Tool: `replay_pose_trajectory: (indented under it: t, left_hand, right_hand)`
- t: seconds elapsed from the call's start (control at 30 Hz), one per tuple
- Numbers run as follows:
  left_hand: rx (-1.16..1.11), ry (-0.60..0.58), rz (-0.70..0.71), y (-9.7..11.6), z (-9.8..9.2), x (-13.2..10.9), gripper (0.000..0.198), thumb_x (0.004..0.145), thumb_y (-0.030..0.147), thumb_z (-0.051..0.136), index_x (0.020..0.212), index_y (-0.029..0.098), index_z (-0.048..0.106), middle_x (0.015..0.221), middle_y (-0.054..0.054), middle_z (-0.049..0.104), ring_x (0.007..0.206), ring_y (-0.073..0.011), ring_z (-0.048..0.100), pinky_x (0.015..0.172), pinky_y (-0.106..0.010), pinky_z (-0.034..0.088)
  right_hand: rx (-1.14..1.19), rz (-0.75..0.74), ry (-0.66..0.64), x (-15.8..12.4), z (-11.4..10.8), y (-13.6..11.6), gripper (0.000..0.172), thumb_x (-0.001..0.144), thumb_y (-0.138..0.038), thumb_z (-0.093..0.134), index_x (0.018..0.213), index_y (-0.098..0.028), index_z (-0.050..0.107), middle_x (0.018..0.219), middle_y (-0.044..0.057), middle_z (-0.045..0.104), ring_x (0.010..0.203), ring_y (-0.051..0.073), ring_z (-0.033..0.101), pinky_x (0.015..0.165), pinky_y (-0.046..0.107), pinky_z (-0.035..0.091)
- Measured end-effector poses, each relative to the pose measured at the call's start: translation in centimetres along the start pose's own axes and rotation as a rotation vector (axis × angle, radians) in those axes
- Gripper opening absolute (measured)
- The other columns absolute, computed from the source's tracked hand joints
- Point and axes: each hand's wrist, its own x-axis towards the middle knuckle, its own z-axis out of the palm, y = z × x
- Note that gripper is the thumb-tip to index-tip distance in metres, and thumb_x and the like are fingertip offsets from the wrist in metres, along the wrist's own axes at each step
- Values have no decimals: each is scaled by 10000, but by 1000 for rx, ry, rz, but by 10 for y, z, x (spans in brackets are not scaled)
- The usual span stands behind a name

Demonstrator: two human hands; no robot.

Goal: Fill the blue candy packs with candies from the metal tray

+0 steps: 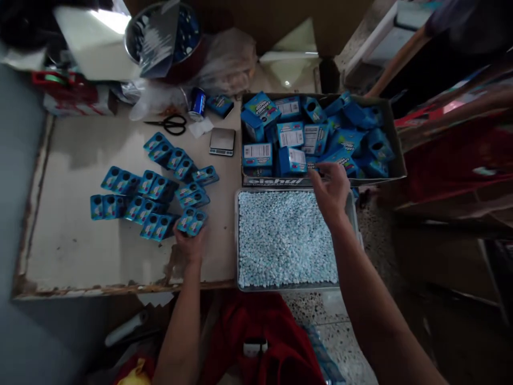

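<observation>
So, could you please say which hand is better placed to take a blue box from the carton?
Likely the right hand: it is at the near edge of the carton, close to the blue boxes inside. The left hand is farther away, at a pair of boxes on the table.

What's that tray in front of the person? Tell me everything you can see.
The tray is shallow and rectangular, with a thin greyish rim; metal or plastic, I can't tell. Small pale blue and white pellets fill it in a fairly even layer. It lies flat at the table's right end, its far side close to the carton of blue boxes. The right hand is over its far right part; contact isn't clear.
</observation>
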Motion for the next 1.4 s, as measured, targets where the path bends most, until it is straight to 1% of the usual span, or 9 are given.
replay_pose_trajectory:
  t: [0.17,0.3,0.43,0.53,0.63,0.8,0.93,1.17,1.4]
  left_hand:
    - [152,223,-65,12,0,-38,1164,590,354,975,1577,251,366,1481,-216,620,1337,-358,656,1090,-497,555]
    - [319,329,326,78,11,-66,775,752,428,908,1409,198,566,1389,-186,626,1280,-329,644,1079,-482,550]
    - [447,-162,859,169,103,1,310,919,265,755,1220,224,690,1215,-116,715,1227,-306,653,1166,-491,481]
    - [735,-648,943,213,195,65,733,752,124,825,1448,179,603,1450,-169,637,1386,-388,567,1221,-543,432]
    - [904,-772,881,229,239,94,903,607,49,814,1476,120,579,1462,-208,613,1359,-435,575,1195,-594,448]
    - [304,-804,793,241,193,58,995,617,224,902,1539,220,528,1516,-128,577,1417,-350,557,1223,-495,460]
    - [-103,-841,374,228,160,-6,1011,625,349,962,1541,253,546,1529,-123,598,1402,-356,596,1159,-463,531]
    - [-289,-816,44,169,179,-87,919,763,392,877,1593,311,491,1429,-50,693,1397,-273,624,1242,-431,461]
    - [-332,-870,-24,142,187,-133,732,878,510,706,1543,273,512,1511,-98,633,1411,-277,608,1223,-405,479]
  right_hand:
    - [-369,133,-307,44,44,-19,846,902,-686,701,1550,-195,468,1330,234,645,1228,421,640,1044,627,483]
    - [-469,267,-360,40,63,-32,922,836,-509,789,1615,-195,410,1393,263,603,1260,470,620,1066,649,460]
    - [-67,354,-178,43,54,-29,631,869,-409,650,1449,-179,554,1207,165,680,1141,354,657,1056,548,505]
    - [448,429,-24,44,36,-24,421,897,-502,565,1200,-217,627,1057,78,703,974,261,671,889,424,585]
    - [946,603,28,30,16,-22,409,883,-562,565,1098,-224,647,1022,51,725,825,198,677,646,297,570]
    - [1405,840,24,-22,-12,-17,282,821,-395,740,1036,-220,685,938,6,773,702,143,676,523,220,527]
    - [1606,1037,81,-58,-22,-12,79,877,-246,711,942,-227,669,877,-12,772,710,127,691,572,209,568]
    - [1861,1279,-62,-113,-18,-11,173,1015,-345,645,906,-211,646,734,-1,694,565,104,562,480,194,530]
    - [1741,1327,227,-154,-10,-25,173,917,-184,771,1005,-229,629,877,-11,772,741,118,728,672,212,652]
